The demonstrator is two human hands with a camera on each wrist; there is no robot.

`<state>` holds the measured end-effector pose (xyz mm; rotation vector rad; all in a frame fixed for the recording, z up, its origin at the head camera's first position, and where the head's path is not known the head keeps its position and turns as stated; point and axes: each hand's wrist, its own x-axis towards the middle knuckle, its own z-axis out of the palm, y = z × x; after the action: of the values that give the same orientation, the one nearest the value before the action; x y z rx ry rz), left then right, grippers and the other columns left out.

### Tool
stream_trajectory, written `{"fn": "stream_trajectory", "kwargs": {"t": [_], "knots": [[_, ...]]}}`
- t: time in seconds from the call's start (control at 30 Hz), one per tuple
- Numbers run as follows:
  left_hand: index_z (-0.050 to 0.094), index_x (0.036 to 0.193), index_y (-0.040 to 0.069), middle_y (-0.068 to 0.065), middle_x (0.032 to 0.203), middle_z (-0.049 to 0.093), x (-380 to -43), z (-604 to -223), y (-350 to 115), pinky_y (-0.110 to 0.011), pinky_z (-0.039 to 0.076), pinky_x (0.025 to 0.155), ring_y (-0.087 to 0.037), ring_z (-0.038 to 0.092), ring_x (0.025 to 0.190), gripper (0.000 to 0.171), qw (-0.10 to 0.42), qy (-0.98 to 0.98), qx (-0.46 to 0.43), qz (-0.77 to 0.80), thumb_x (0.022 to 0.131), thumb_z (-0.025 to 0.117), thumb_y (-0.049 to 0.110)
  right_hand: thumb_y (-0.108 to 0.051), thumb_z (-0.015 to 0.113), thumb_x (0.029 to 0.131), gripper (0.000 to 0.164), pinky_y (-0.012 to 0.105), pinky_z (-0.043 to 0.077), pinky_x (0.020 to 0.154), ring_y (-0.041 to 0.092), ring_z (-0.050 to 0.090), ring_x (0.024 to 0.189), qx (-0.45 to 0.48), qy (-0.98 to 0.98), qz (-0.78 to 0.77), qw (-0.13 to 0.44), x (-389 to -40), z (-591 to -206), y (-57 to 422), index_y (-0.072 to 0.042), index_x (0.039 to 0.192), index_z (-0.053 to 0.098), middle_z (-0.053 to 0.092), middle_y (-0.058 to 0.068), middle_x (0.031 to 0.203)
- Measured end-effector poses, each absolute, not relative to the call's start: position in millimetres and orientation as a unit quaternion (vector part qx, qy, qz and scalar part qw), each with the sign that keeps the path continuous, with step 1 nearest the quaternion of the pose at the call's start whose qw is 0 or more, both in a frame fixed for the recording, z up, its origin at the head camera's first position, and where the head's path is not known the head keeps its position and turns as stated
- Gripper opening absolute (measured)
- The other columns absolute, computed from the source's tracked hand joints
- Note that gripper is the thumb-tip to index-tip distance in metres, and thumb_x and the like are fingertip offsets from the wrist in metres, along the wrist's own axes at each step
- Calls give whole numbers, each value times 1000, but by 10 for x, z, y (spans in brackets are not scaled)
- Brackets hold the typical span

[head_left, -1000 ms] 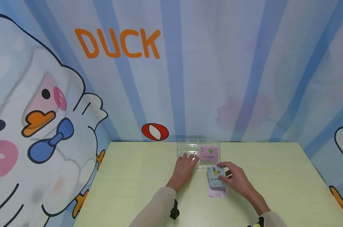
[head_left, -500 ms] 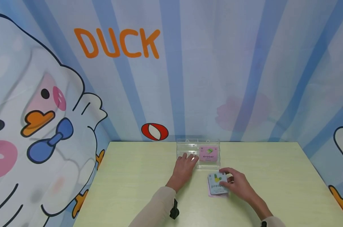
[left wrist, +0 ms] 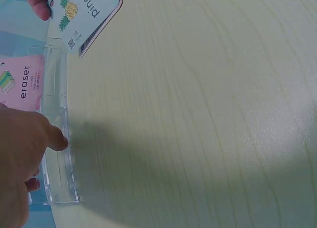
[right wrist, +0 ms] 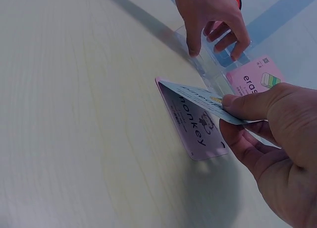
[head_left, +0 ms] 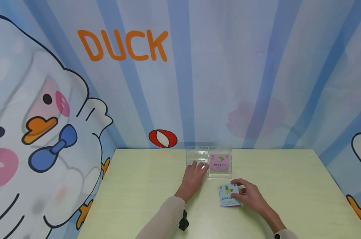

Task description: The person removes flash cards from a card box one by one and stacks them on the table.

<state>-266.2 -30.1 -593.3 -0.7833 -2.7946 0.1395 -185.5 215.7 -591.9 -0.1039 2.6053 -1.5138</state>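
Note:
A pale blue pineapple card (head_left: 227,199) is pinched by my right hand (head_left: 248,196), thumb on its face and fingers behind it. In the right wrist view it tilts over a pink monkey card (right wrist: 193,124), their far edges meeting and their near edges apart. From above, it covers nearly all of the pink card. My left hand (head_left: 194,179) rests at the left compartment of a clear plastic card rack (head_left: 220,176), thumb (left wrist: 59,140) at the front lip and loosely bent fingers over the inside. A pink eraser card (head_left: 219,161) leans in the right compartment.
The pale wooden table (head_left: 144,186) extends to both sides and in front. Right behind the rack rises a blue striped backdrop (head_left: 204,83) with duck drawings, meeting the table's back edge.
My right hand has drawn the pineapple card toward the front, from close to the rack to over the monkey card, hiding its printed word. My left hand has stayed at the rack.

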Motion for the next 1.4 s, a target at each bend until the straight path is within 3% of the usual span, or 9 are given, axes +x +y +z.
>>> {"fn": "stream_trajectory", "kwargs": {"t": [0.97,1.4], "knots": [[58,132,23,4,124,67,-2677,-5946,-303,-37,55,88,-21,60,108,41,140,-951,-271,52,96,73,10,-4,84,84,44,25,51,70,16,58,84,-64,911,-407,34,-1865,-6052,2147,0,124,68,65,9,111],[57,135,23,3,127,66,-2670,-5940,-284,-39,55,92,-21,59,113,41,118,-956,-262,51,98,71,12,-8,85,85,45,24,46,68,15,51,83,-90,919,-385,12,-1879,-6115,2168,-1,126,68,62,6,110]]}}
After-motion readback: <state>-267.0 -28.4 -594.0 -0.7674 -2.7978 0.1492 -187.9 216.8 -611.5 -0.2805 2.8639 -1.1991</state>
